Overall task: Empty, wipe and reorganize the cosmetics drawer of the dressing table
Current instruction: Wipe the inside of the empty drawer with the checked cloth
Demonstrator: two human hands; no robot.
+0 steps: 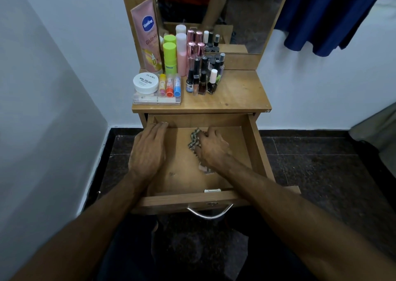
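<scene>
The wooden drawer [258, 152] of the dressing table is pulled out and holds no cosmetics. My right hand [211, 150] is inside it, fingers curled on a checked cloth [194, 140] that lies on the drawer floor, part of it showing under my wrist. My left hand [149, 150] rests flat on the drawer's left side, fingers straight and pointing to the back corner. The cosmetics stand on the tabletop [237, 92]: a pink Vaseline tube [146, 34], a green bottle [170, 58], a pink bottle [181, 53], nail polish bottles [205, 79], a white jar [145, 83] and lip balm sticks [169, 85].
A mirror [235, 13] rises behind the tabletop. A white wall closes in on the left, and blue cloth [327, 17] hangs at upper right. The floor is dark stone. The drawer front carries a metal handle [210, 213].
</scene>
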